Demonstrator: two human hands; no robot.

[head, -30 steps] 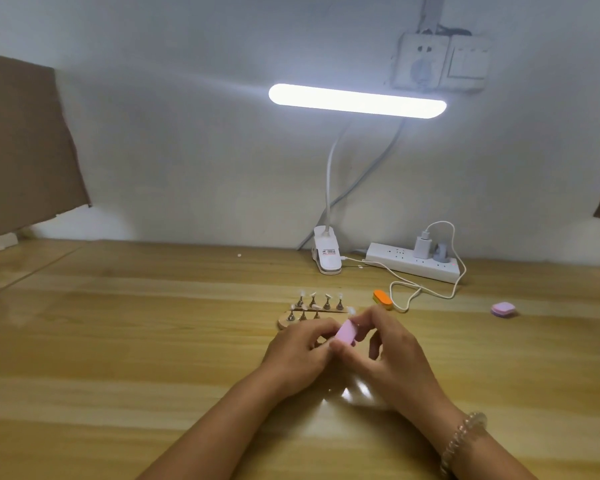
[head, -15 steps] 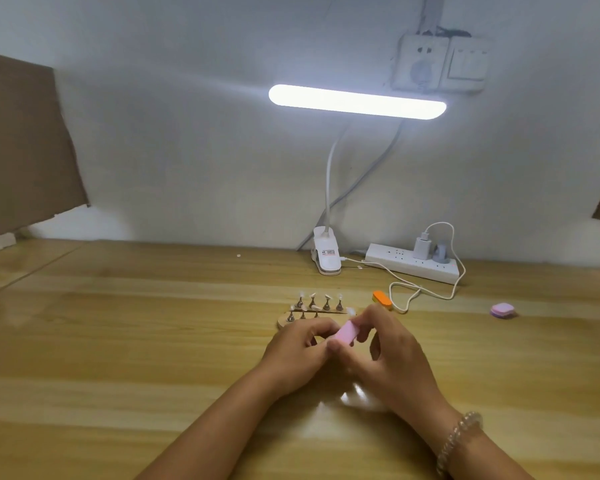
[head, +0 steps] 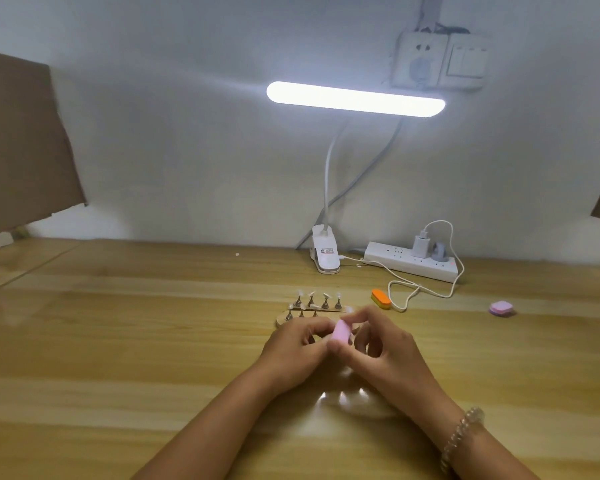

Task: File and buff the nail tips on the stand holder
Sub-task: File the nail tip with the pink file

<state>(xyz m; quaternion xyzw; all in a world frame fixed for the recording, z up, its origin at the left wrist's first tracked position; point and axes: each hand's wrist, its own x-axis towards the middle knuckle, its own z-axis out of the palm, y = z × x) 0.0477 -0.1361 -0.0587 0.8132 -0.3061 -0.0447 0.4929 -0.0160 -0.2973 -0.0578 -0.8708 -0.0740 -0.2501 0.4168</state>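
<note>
A small wooden stand holder (head: 282, 319) sits mid-table with several metal pegs, each topped by a pale nail tip (head: 311, 294). Just in front of it my two hands meet. My right hand (head: 385, 355) pinches a pink buffer block (head: 340, 332) between thumb and fingers. My left hand (head: 293, 351) has its fingers curled right against the block; what it holds is hidden, likely one peg with a nail tip. The near right part of the stand is covered by my hands.
An orange buffer block (head: 380, 298) lies right of the stand, beside a looped white cable (head: 413, 292). A second pink block (head: 501, 308) lies far right. A clip lamp base (head: 324, 251) and power strip (head: 413, 261) stand at the wall. Cardboard (head: 21, 143) rises at left.
My hands stay together in front of the stand. The pink block has shifted slightly against the left fingers, a small rubbing motion. Nothing else moved.
</note>
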